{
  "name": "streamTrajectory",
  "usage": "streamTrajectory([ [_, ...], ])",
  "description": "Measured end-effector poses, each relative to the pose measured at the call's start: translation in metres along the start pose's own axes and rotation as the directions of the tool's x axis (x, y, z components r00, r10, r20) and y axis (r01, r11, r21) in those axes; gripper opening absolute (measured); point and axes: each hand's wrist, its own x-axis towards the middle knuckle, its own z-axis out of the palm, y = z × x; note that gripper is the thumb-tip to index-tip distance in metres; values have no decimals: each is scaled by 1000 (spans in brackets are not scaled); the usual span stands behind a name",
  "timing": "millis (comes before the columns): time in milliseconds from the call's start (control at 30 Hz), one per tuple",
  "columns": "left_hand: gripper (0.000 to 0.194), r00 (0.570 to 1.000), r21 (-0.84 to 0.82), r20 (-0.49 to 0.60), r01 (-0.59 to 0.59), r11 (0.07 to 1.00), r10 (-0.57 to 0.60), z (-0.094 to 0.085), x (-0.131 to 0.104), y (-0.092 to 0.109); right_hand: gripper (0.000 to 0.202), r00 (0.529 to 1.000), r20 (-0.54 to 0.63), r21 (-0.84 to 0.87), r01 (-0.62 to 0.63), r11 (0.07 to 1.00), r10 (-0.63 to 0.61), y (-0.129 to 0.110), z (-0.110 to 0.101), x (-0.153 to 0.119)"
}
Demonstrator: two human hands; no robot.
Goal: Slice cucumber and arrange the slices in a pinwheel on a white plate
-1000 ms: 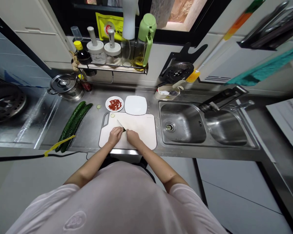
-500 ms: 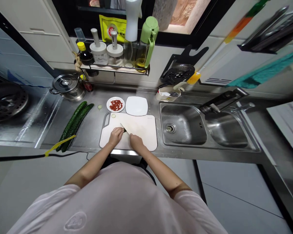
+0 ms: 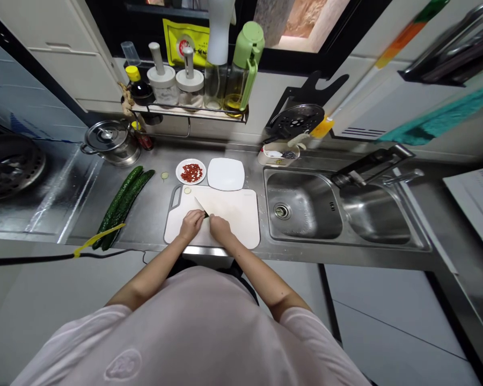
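Note:
A white cutting board (image 3: 241, 217) lies on the steel counter in front of me. My left hand (image 3: 190, 225) is closed over a small dark green piece of cucumber (image 3: 205, 214) on the board, mostly hidden by the fingers. My right hand (image 3: 220, 229) grips a knife, its handle covered by the fingers. The knife's blade (image 3: 201, 206) points away and to the left, close against the cucumber piece and the left fingertips. One pale cucumber slice (image 3: 187, 190) rests by the board's upper left corner. A second thin slice lies on the counter, left of the board.
Whole cucumbers (image 3: 123, 206) lie at the left. Behind the board stand a plate of chopped red pieces (image 3: 181, 170) and a white square plate (image 3: 226, 174). The double sink (image 3: 306, 209) is at the right. A lidded pot (image 3: 109, 142) and a bottle rack (image 3: 189, 111) are at the back.
My right hand has shifted slightly left and away with the knife, and the blade tip reaches further left. The left hand stays in about the same place.

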Motion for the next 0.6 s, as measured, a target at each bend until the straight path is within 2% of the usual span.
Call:
streamTrajectory([
  [300,19,1000,0,-15,-5,1000,5,-1,1,1,25,1000,0,5,-19,1000,19,2,3,-1],
  [600,21,1000,8,-16,-3,1000,3,0,1,1,23,997,45,8,-62,998,62,13,13,-30],
])
